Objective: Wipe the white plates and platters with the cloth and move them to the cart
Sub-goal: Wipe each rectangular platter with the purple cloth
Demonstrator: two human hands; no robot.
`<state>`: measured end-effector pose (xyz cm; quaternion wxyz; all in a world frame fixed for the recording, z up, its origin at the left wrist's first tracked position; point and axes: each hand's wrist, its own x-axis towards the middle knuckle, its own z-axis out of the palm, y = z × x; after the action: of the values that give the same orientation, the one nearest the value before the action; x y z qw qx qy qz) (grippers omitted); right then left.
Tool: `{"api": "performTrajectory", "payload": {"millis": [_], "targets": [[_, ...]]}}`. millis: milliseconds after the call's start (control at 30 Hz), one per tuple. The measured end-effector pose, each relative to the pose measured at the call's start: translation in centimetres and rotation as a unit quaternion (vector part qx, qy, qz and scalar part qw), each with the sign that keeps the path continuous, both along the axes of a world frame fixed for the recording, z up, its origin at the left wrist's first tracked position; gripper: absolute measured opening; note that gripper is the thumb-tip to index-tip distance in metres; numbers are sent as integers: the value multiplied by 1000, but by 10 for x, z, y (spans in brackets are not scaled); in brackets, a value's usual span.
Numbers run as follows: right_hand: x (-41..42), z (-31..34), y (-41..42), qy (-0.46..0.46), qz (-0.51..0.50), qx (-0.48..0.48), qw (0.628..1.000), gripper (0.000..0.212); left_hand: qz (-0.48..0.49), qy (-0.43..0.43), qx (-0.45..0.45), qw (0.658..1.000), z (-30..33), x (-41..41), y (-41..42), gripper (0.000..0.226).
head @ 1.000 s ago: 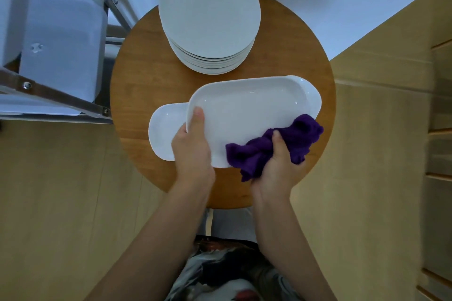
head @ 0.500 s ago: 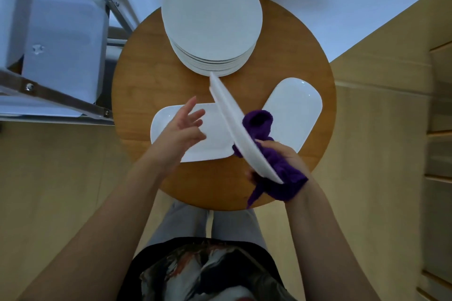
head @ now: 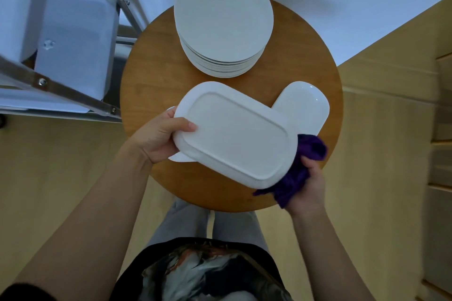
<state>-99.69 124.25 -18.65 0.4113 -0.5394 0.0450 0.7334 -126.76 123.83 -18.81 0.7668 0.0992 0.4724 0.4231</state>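
A person holds a white platter [head: 234,135] upside down over a round wooden table [head: 156,61], ready to wipe its underside.

The left hand [head: 159,138] grips the platter's left end, thumb curled over the rim and fingers hidden beneath. The right hand [head: 309,186] is closed around a bunched purple cloth [head: 299,173] at the platter's lower right corner, where cloth and rim touch. Two more platters lie on the table below, one [head: 303,107] showing at the right and a sliver [head: 177,157] under the left hand. A stack of round plates [head: 222,22] sits at the far side, and the cart [head: 71,39] stands to the left. To wipe well, I would keep the left grip firm and the platter level, then sweep the cloth across the raised foot ring and along the edges.
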Motion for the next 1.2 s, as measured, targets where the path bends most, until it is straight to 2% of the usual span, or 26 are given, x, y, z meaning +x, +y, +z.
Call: {"api": "performTrajectory", "payload": {"millis": [67, 133, 233, 333, 400, 433, 467, 567, 633, 667, 767, 900, 1067, 1200], "targets": [[14, 9, 8, -25, -22, 73, 997, 36, 31, 11, -11, 999, 0, -4, -5, 78], [23, 20, 23, -73, -28, 145, 986, 36, 52, 33, 0, 998, 0, -2, -8, 65], [15, 36, 39, -151, 73, 244, 955, 31, 91, 65, 7, 994, 6, 14, -7, 48], [-29, 46, 33, -297, 206, 321, 876, 48, 106, 72, 13, 992, 17, 45, 2, 30], [-63, 49, 13, -345, 302, 393, 797, 58, 114, 62, -1, 992, 26, 62, 7, 48], [-78, 48, 3, -355, 352, 425, 754, 60, 124, 48, -11, 991, 28, 67, 7, 53], [-89, 45, -5, -362, 384, 439, 727, 60, 139, 36, -18, 990, 30, 69, 6, 51], [-111, 39, -13, -405, 392, 425, 708, 54, 179, 32, -26, 983, 31, 70, -7, 33], [-119, 36, -8, -483, 369, 428, 669, 50, 186, 27, -32, 982, 29, 73, -17, 24], [-121, 35, -3, -506, 360, 429, 656, 47, 181, 37, -34, 982, 27, 75, -21, 27], [-120, 33, 18, -532, 341, 421, 650, 46, 174, 65, -56, 981, 31, 81, -21, 41], [-106, 26, 41, -570, 291, 390, 661, 47, 219, 81, -85, 969, 34, 75, -19, 56], [-70, 12, 55, -582, 242, 321, 707, 42, 207, 94, -45, 973, 37, 63, -19, 63], [-58, 7, 40, -573, 215, 252, 750, 41, 208, 89, -51, 973, 38, 65, -14, 70]]}}
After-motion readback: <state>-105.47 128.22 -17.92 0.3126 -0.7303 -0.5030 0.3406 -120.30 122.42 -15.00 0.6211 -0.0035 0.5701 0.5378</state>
